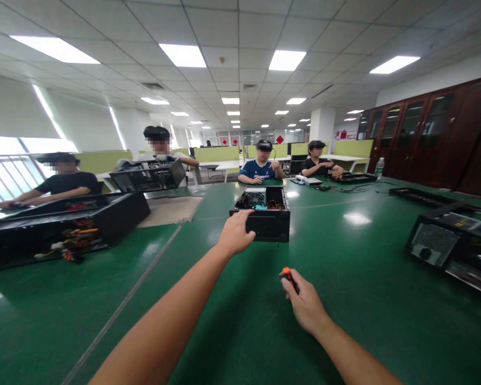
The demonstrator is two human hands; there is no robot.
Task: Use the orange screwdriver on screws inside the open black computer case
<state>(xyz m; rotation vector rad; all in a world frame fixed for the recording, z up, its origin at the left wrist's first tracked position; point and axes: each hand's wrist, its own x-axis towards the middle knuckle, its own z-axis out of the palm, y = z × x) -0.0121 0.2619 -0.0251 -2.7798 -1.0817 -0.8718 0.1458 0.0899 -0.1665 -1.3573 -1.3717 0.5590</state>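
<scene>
A black desktop computer case [270, 227] lies on the green table in front of me, its upper side uncovered. A round fan and coloured cables show inside it. My left hand [237, 231] grips its near left edge, with the fingers over the top and the thumb against the front face. In my right hand [302, 305] is a screwdriver [287, 274] with an orange and black handle, the fingers wrapped round it. Its thin shaft points away from me, towards the case's lower right, and the tip is hard to make out. The right hand is apart from the case.
A large open black case [120, 214] with loose cables stands at the left. Another opened computer case [433, 240] lies at the right. Several people sit or stand round the table, one holding a tilted case [148, 176]. A clear bottle [380, 167] stands at the far right.
</scene>
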